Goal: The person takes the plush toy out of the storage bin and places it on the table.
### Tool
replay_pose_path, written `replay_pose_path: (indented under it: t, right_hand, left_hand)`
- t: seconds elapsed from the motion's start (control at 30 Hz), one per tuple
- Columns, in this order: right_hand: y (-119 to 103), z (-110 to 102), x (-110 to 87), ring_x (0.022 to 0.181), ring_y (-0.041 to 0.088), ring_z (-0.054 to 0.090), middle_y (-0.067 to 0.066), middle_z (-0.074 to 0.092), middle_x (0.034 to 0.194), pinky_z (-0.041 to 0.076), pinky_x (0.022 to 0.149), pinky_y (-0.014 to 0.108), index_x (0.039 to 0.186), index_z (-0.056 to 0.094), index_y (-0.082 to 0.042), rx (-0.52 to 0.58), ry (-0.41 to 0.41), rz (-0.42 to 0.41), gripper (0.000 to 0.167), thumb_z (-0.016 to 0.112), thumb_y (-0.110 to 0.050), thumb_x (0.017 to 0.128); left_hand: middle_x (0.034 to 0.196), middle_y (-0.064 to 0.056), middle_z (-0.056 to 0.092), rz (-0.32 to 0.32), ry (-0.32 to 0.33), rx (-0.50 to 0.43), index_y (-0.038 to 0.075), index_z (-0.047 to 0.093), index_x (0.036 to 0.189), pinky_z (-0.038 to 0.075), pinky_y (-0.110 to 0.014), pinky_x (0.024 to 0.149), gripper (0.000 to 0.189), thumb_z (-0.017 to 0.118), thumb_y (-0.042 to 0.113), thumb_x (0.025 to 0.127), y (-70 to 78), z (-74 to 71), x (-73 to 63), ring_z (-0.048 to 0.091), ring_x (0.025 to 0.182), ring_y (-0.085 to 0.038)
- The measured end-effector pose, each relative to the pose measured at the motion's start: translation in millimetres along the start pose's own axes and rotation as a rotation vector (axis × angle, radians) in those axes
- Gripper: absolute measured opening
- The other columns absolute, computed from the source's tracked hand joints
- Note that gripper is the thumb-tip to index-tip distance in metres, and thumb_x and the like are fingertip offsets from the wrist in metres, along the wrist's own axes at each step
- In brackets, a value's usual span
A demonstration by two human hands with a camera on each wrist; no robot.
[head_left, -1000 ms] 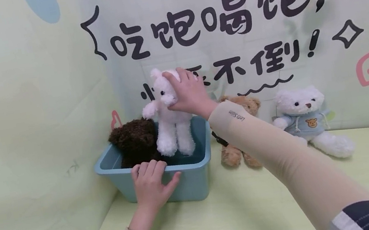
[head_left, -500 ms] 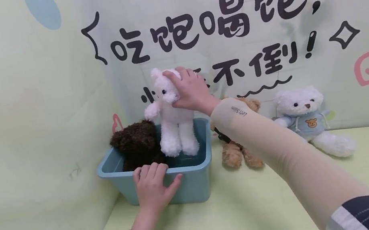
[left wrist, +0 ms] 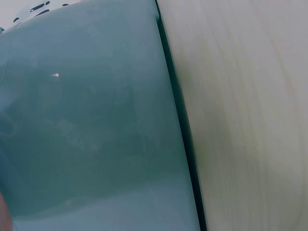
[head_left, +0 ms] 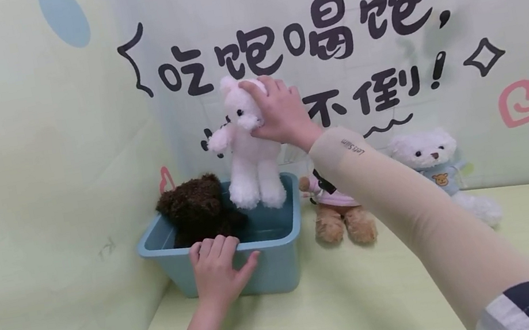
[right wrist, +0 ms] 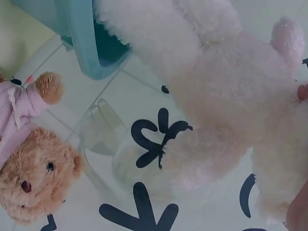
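A white-pink teddy bear hangs upright over the blue plastic bin, its feet around rim height. My right hand grips it by the head, thumb near its muzzle. In the right wrist view the plush body fills the upper right. My left hand holds the bin's front rim, fingers bent over the edge and thumb along the outer wall. Inside the bin, on the left, sits a dark brown teddy bear. The left wrist view shows the bin's outer wall close up.
Right of the bin, a tan teddy bear in a pink top sits partly behind my right forearm. Farther right sits a white teddy bear in a blue hoodie. A printed cloth wall stands behind the pale wooden table.
My right hand has lifted the white-pink bear higher and slightly right, raising its feet from inside the bin. The left hand stays on the rim.
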State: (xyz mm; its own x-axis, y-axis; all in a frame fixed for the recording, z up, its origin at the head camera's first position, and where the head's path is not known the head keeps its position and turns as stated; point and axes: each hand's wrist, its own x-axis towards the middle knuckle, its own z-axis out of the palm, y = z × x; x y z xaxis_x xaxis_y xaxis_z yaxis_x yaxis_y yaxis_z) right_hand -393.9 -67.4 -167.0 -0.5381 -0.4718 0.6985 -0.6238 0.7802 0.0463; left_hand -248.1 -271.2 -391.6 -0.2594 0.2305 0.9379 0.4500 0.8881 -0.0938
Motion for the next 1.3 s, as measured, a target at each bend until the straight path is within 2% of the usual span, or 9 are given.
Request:
replay_pose_path:
  t: [0.27, 0.63, 1.0, 1.3]
  right_hand:
    - [14.1, -21.2, 3.8, 0.121, 0.036, 0.045, 0.017, 0.038, 0.143, 0.04, 0.09, 0.051, 0.147, 0.033, -0.025, 0.054, 0.0, 0.052, 0.089, 0.078, -0.041, 0.072]
    - [40.4, -49.6, 3.1, 0.117, 0.039, 0.048, 0.017, 0.042, 0.139, 0.04, 0.09, 0.053, 0.145, 0.036, -0.023, 0.032, 0.033, 0.06, 0.086, 0.077, -0.039, 0.072]
    - [68.4, -77.4, -9.4, 0.118, 0.039, 0.047, 0.018, 0.04, 0.141, 0.037, 0.093, 0.054, 0.147, 0.033, -0.024, 0.013, -0.038, 0.073, 0.087, 0.077, -0.035, 0.073]
    - [97.3, -87.4, -31.6, 0.116, 0.039, 0.048, 0.019, 0.043, 0.138, 0.037, 0.093, 0.059, 0.147, 0.036, -0.022, 0.038, -0.116, 0.065, 0.088, 0.079, -0.033, 0.071]
  left_hand:
    - [0.071, -0.006, 0.051, -0.005, 0.003, -0.004, 0.008, 0.056, 0.081, 0.032, -0.05, 0.076, 0.049, 0.051, 0.056, 0.09, 0.8, 0.0, -0.3, 0.045, 0.067, -0.028]
    - [0.071, -0.007, 0.051, -0.003, 0.019, -0.012, 0.007, 0.057, 0.08, 0.031, -0.05, 0.075, 0.049, 0.052, 0.055, 0.089, 1.0, 2.7, 0.5, 0.044, 0.065, -0.029]
    - [0.071, -0.006, 0.051, 0.006, 0.052, -0.018, 0.007, 0.058, 0.08, 0.03, -0.051, 0.076, 0.048, 0.054, 0.054, 0.089, 1.6, 2.1, 2.6, 0.044, 0.065, -0.029]
    - [0.071, -0.006, 0.052, 0.001, 0.047, -0.021, 0.007, 0.058, 0.08, 0.03, -0.051, 0.076, 0.048, 0.054, 0.054, 0.089, 2.2, 3.6, 2.4, 0.044, 0.065, -0.029]
